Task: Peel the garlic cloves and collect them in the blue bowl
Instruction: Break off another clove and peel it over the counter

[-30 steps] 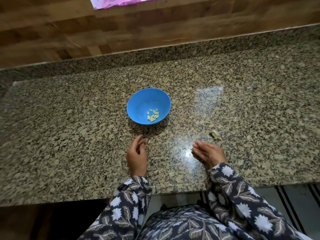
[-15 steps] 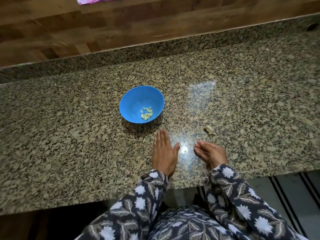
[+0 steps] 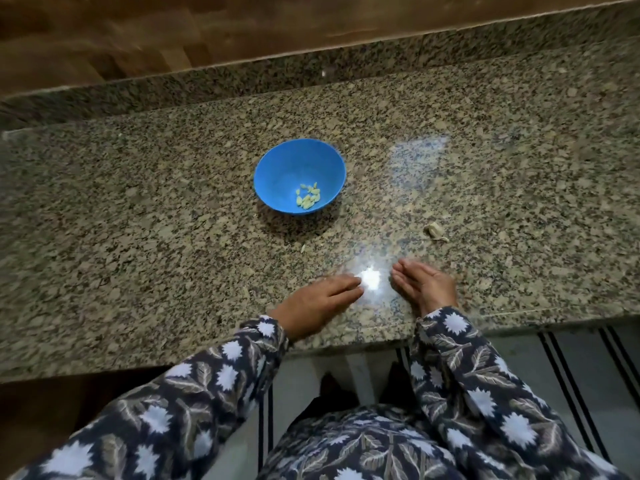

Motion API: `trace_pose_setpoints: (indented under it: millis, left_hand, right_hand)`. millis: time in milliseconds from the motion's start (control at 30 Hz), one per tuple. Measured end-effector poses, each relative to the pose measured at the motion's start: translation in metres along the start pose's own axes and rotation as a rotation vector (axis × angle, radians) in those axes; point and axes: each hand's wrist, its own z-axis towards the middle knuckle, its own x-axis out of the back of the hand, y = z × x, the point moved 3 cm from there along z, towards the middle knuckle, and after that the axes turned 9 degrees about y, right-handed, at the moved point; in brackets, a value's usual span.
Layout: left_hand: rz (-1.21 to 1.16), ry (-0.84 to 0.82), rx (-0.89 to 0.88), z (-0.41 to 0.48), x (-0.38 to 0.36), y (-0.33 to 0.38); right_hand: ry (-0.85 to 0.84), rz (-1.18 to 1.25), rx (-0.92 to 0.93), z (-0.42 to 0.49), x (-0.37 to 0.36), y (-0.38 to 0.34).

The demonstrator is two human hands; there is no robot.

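The blue bowl [image 3: 282,168] stands upright on the speckled granite desk [image 3: 138,237], at about 12 o'clock from the two hands and well apart from them. A small heap of peeled garlic cloves [image 3: 308,196], pale yellow-green, lies inside it toward the 5 o'clock side of its floor. The rest of the bowl's inside is bare blue.

The left grip [image 3: 311,304] is a bare hand lying palm down on the desk near the front edge. Its fingers are straight, close together and pointing toward 3 o'clock, and it pinches nothing, though its outline is blurred. The right grip [image 3: 427,285] stands on its outer edge just beside it at 3 o'clock. Its palm faces 9 o'clock and its fingers are held together, gently cupped, with the tips toward 10 o'clock. Whether anything small lies in that cup I cannot tell.

Between the two sets of fingertips sits a bright glare spot [image 3: 370,285] on the polished stone.

A crumpled garlic skin [image 3: 435,232] lies on the desk at 1 o'clock from the right grip — apart from it, and at 4 o'clock from the bowl. A tiny sliver [image 3: 303,248] lies at 6 o'clock of the bowl, near its shadow.

Both arms wear dark sleeves [image 3: 214,375] printed with white flowers and leaves. At 12 o'clock a low granite upstand [image 3: 242,81] backs the desk — above it is a wood-patterned wall [image 3: 173,36].
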Motion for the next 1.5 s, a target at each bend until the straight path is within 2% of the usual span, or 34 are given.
trace_pose_setpoints:
  millis: [167, 267, 400, 500, 533, 600, 633, 667, 700, 733, 767, 833, 967, 1067, 1200, 1500]
  left_hand:
    - [0.024, 0.016, -0.006, -0.049, 0.02, -0.016]
    - [0.134, 0.128, -0.007, -0.055, 0.026, -0.01]
    - [0.21, 0.178, 0.204, -0.049, 0.027, 0.003]
    - [0.252, 0.168, 0.533, -0.047, 0.026, 0.014]
    - [0.239, 0.183, 0.687, -0.046, 0.027, 0.017]
    - [0.076, 0.325, 1.076, -0.051, 0.037, 0.017]
    - [-0.134, 0.456, 1.295, -0.06, 0.041, 0.013]
    - [-0.465, 0.615, 1.499, -0.073, 0.045, 0.007]
    - [-0.886, 0.803, 1.622, -0.086, 0.05, 0.004]
    - [-1.28, 0.99, 1.654, -0.101, 0.056, 0.006]
    - [-1.563, 1.172, 1.629, -0.118, 0.062, 0.009]
    - [-1.809, 1.442, 1.575, -0.156, 0.072, 0.023]
    - [-1.877, 1.801, 1.57, -0.251, 0.077, 0.062]
    - [-1.794, 2.024, 1.61, -0.328, 0.069, 0.087]
    - [-1.798, 2.17, 1.611, -0.411, 0.06, 0.093]
    - [-1.818, 2.291, 1.587, -0.51, 0.054, 0.069]
  right_hand:
    - [-0.067, -0.039, -0.037, -0.016, -0.02, 0.019]
    - [-0.118, -0.081, -0.037, -0.025, -0.025, 0.024]
    - [-0.17, -0.145, -0.053, -0.028, -0.021, 0.029]
    - [-0.226, -0.206, -0.094, -0.03, -0.02, 0.034]
    - [-0.255, -0.24, -0.101, -0.032, -0.02, 0.037]
    - [-0.315, -0.298, -0.109, -0.04, -0.025, 0.043]
    - [-0.349, -0.308, -0.123, -0.046, -0.03, 0.046]
    - [-0.387, -0.327, -0.14, -0.053, -0.037, 0.051]
    - [-0.428, -0.359, -0.159, -0.061, -0.045, 0.057]
    - [-0.471, -0.386, -0.182, -0.071, -0.055, 0.065]
    - [-0.519, -0.393, -0.213, -0.082, -0.067, 0.074]
    - [-0.614, -0.417, -0.26, -0.104, -0.09, 0.097]
    - [-0.779, -0.579, -0.319, -0.16, -0.13, 0.17]
    - [-0.869, -0.686, -0.443, -0.2, -0.15, 0.241]
    - [-0.864, -0.751, -0.633, -0.239, -0.172, 0.327]
    - [-0.743, -0.871, -0.514, -0.258, -0.2, 0.408]
